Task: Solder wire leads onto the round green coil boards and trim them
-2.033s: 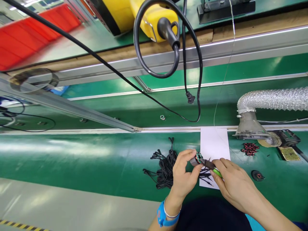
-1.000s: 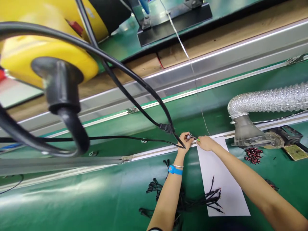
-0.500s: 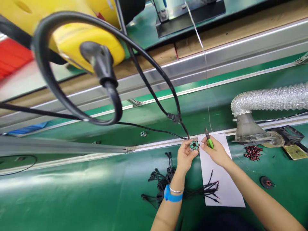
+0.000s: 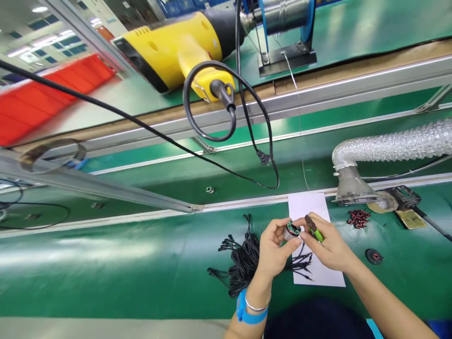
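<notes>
My left hand (image 4: 277, 247) grips a small round metal part (image 4: 292, 229) with a green circuit board on its upper face, tilted toward me. Tucked in my right hand (image 4: 326, 242) is a pair of green-handled pliers (image 4: 315, 229), dark jaws pointing up and left. The right fingertips meet the round part's right side. Under both hands lies a white sheet of paper (image 4: 332, 278). Black cable ends (image 4: 303, 268) rest on the sheet, and their coiled bundle (image 4: 243, 259) is left of my left wrist.
A yellow heat gun (image 4: 173, 47) lies on the upper shelf beside a wire spool (image 4: 286, 16); its black cord hangs down. At right are a silvery duct (image 4: 395, 148), small red-and-black parts (image 4: 358, 218) and a dark round disc (image 4: 373, 256). Another metal part (image 4: 210, 189) stands behind the rail.
My hands have come together, lower in view, and the right fingertips now touch the round part. That part has tipped, showing its metal side. The camera view has shifted, revealing more of the shelf.
</notes>
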Demonstrator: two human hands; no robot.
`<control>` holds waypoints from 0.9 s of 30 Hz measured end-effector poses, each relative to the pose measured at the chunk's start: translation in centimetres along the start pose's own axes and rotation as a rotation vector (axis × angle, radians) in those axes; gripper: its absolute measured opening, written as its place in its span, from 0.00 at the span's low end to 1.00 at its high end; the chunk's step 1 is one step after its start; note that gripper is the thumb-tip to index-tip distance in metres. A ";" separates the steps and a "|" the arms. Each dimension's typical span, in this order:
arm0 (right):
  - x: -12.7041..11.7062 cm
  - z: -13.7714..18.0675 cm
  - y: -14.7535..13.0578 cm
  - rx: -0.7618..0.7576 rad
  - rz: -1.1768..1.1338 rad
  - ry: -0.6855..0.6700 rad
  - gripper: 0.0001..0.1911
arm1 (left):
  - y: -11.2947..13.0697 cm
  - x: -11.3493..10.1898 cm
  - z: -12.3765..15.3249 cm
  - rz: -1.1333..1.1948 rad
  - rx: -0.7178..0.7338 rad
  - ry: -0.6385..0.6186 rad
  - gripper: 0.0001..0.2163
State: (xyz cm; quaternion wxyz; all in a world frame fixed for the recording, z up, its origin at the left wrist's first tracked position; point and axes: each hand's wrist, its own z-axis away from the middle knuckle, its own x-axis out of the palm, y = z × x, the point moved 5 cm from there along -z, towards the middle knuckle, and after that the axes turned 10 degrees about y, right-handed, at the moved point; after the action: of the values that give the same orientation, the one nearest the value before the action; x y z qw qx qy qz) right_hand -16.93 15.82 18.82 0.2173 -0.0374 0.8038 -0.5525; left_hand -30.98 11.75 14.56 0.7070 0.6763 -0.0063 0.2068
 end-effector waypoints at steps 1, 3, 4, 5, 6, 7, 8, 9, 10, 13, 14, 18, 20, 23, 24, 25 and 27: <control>0.0 0.2 -0.3 -0.017 0.004 -0.002 0.15 | 0.2 0.0 0.3 -0.042 0.008 0.009 0.19; -0.1 0.6 -0.7 -0.041 0.009 -0.005 0.15 | 0.7 0.0 0.7 -0.117 0.033 0.027 0.19; -0.1 0.7 -0.9 -0.051 0.013 -0.005 0.16 | 0.9 0.1 0.9 -0.148 0.056 0.032 0.19; -0.2 0.9 -1.0 -0.062 0.019 -0.004 0.16 | 1.2 0.2 1.0 -0.176 0.081 0.037 0.19; -0.2 1.0 -1.1 -0.074 0.026 -0.001 0.17 | 1.5 0.3 1.1 -0.204 0.104 0.043 0.19; -0.2 1.1 -1.2 -0.086 0.033 0.004 0.17 | 1.8 0.3 1.2 -0.227 0.122 0.049 0.18; -0.2 1.2 -1.2 -0.098 0.038 0.008 0.18 | 2.1 0.4 1.2 -0.246 0.132 0.052 0.18; -0.2 1.4 -1.2 -0.108 0.041 0.012 0.18 | 2.3 0.5 1.3 -0.260 0.139 0.054 0.18; -0.2 1.5 -1.1 -0.117 0.042 0.014 0.19 | 2.5 0.5 1.4 -0.271 0.140 0.057 0.18; 0.1 1.8 -0.5 -0.157 0.051 0.009 0.24 | 2.3 0.4 1.7 -0.289 0.111 0.064 0.17; 0.3 1.9 -0.2 -0.169 0.061 0.003 0.26 | 1.9 0.3 1.8 -0.293 0.086 0.070 0.17; 0.7 2.3 1.6 -0.144 0.136 0.007 0.27 | -2.4 -0.6 0.3 -0.280 -0.091 0.035 0.20; 0.5 2.7 2.8 -0.084 0.178 0.066 0.22 | -5.0 -1.6 -2.6 -0.305 -0.124 0.046 0.20; -0.4 4.7 4.7 0.041 0.243 0.155 0.16 | -7.8 -4.3 -9.5 -0.429 -0.097 0.186 0.17; -0.6 5.7 5.2 0.089 0.263 0.158 0.14 | -8.4 -5.1 -12.0 -0.493 -0.087 0.231 0.16; -0.7 7.0 5.7 0.137 0.278 0.143 0.13 | -8.8 -5.9 -14.5 -0.563 -0.071 0.274 0.15; -0.9 9.9 6.4 0.239 0.291 0.083 0.11 | -9.4 -6.9 -18.9 -0.703 -0.038 0.346 0.14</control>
State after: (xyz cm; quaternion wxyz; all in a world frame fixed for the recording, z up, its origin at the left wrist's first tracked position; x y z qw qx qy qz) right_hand -11.15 9.94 10.42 0.2643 0.1282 0.7377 -0.6079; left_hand -39.55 27.92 1.97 0.7377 0.5791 0.3413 0.0630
